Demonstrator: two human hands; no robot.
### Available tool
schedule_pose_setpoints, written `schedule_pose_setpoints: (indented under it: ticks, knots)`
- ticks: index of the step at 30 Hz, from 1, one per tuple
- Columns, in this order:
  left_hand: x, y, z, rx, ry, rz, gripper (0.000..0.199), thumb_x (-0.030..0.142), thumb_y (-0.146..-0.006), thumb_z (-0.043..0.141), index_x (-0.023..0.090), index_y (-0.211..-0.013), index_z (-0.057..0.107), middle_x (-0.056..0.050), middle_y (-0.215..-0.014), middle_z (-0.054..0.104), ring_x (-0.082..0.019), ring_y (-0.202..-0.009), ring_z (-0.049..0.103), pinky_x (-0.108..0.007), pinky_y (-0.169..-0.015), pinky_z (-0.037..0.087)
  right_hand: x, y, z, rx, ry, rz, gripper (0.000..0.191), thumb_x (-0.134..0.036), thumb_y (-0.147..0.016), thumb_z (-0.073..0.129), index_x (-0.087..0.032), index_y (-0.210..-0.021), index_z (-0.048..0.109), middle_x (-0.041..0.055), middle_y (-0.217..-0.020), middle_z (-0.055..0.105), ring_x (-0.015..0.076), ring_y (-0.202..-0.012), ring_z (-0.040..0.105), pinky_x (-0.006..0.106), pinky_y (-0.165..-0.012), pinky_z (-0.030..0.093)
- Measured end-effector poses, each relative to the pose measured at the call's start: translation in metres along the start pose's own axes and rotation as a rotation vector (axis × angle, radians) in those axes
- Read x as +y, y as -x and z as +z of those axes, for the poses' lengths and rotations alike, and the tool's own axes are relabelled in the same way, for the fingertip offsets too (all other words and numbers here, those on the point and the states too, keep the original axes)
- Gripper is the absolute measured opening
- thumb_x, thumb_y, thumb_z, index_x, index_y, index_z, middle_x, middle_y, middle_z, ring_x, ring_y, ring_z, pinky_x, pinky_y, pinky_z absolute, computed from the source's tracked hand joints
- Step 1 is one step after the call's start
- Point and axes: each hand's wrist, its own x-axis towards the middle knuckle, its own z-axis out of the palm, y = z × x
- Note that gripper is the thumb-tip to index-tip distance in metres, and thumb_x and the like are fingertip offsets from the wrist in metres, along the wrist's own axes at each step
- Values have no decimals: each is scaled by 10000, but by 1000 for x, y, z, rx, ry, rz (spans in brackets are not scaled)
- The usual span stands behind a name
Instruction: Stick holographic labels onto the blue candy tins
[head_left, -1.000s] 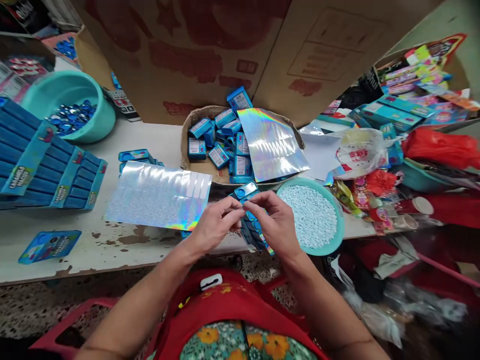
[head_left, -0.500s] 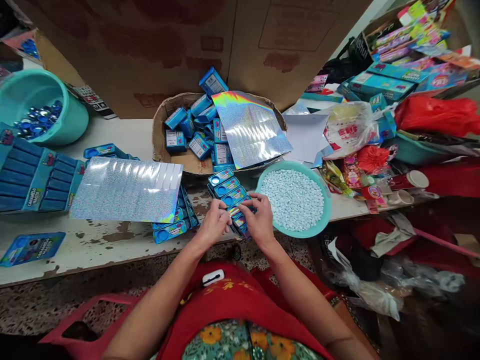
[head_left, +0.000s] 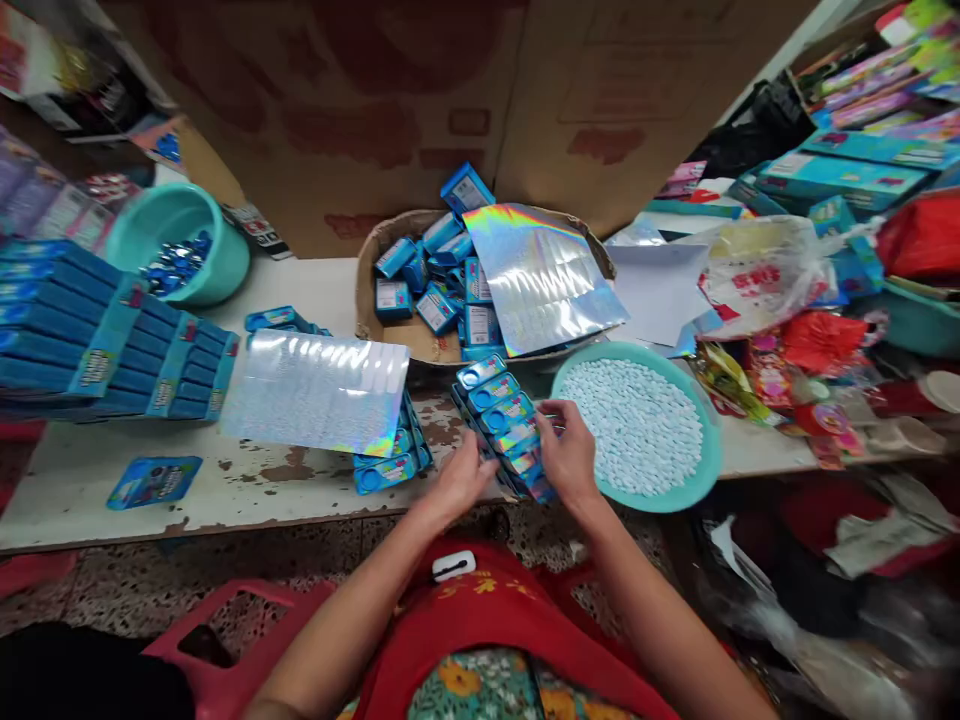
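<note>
A stack of small blue boxes (head_left: 507, 415) stands at the table's front edge, with round openings and shiny strips on top. My left hand (head_left: 466, 474) touches the stack's left side, fingers curled in against it. On the right side, my right hand (head_left: 568, 447) grips the stack near its front end. More blue boxes (head_left: 386, 470) lie to the left, partly hidden by a silvery holographic sheet (head_left: 319, 390). A turquoise basin (head_left: 709, 470) full of pale small pieces sits right beside my right hand.
Behind the stack, a cut-down cardboard box (head_left: 367, 290) holds loose blue boxes, with another holographic sheet (head_left: 536, 280) across it. A turquoise bucket (head_left: 225, 265), stacked blue trays (head_left: 97, 350) and a flat blue piece (head_left: 154, 482) are at left. Bags and wrappers crowd the right.
The view has swung left, so things appear farther right. My hands have moved apart from the strips on top of the stack to its two sides.
</note>
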Motion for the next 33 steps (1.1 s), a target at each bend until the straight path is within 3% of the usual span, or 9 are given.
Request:
schedule_pose_setpoints:
  ticks: [4, 7, 10, 15, 19, 22, 26, 29, 33]
  knots:
    - [13, 17, -106, 259, -318, 161, 212, 353, -904, 379, 226, -932, 545, -27, -863, 650, -176, -807, 597, -293, -740, 436, -40, -7, 5, 170, 44, -224, 292, -354, -844, 553, -174, -1074, 553, 116, -1109, 566, 248, -1067, 503, 437, -917, 399]
    - [-4, -3, -188, 547, -619, 172, 279, 312, -909, 367, 218, -1090, 557, -91, -1163, 595, -259, -1119, 489, -419, -947, 356, -90, -18, 35, 71, 19, -436, 263, -331, -850, 567, -194, -1075, 570, 107, -1130, 574, 242, -1097, 486, 439, -963, 376]
    - [-33, -41, -235, 469, -768, 150, 275, 343, -896, 409, 214, -1076, 571, -97, -1201, 580, -313, -1209, 400, -563, -1020, 213, -134, -35, 87, -90, 21, -550, 296, -321, -843, 582, -201, -1113, 576, 107, -1147, 580, 247, -1099, 483, 429, -955, 391]
    - [-61, -69, -240, 419, -793, 165, 304, 348, -931, 326, 205, -878, 589, -59, -975, 650, -254, -1015, 497, -543, -1020, 200, -167, -48, 164, -262, 230, -572, 429, -365, -839, 589, -183, -1224, 536, 126, -1315, 501, 302, -1213, 402, 471, -990, 341]
    - [-65, -67, -234, 507, -799, 195, 318, 301, -938, 301, 202, -850, 590, -58, -943, 655, -241, -972, 501, -496, -1009, 220, -167, -34, 183, -327, 355, -624, 409, -322, -874, 544, -197, -1261, 504, 108, -1385, 455, 321, -1300, 320, 529, -1036, 245]
    - [-67, -67, -232, 548, -787, 219, 318, 299, -936, 311, 198, -842, 597, -60, -922, 656, -236, -949, 503, -484, -1005, 222, -164, -22, 181, -326, 358, -663, 362, -288, -875, 546, -183, -1220, 526, 102, -1366, 483, 308, -1292, 343, 525, -1052, 221]
    - [-73, -71, -230, 578, -781, 246, 309, 285, -933, 322, 201, -842, 606, -55, -881, 652, -228, -930, 509, -486, -1022, 202, -169, -20, 165, -267, 246, -672, 155, -265, -871, 553, -188, -992, 614, 90, -1132, 631, 260, -1121, 494, 421, -942, 360]
    - [-73, -71, -231, 577, -785, 238, 315, 282, -932, 328, 205, -833, 617, -58, -868, 653, -225, -924, 524, -499, -1041, 186, -178, -27, 142, -265, 87, -619, 98, -260, -880, 539, -195, -855, 608, 55, -856, 656, 199, -859, 567, 325, -775, 424]
    - [-48, -51, -229, 664, -542, 285, 280, 331, -915, 378, 199, -986, 615, -79, -1054, 641, -236, -1065, 508, -477, -1070, 210, -181, -35, 97, -314, -131, -440, 101, -274, -866, 550, -201, -801, 577, 15, -791, 632, 150, -734, 569, 266, -683, 434]
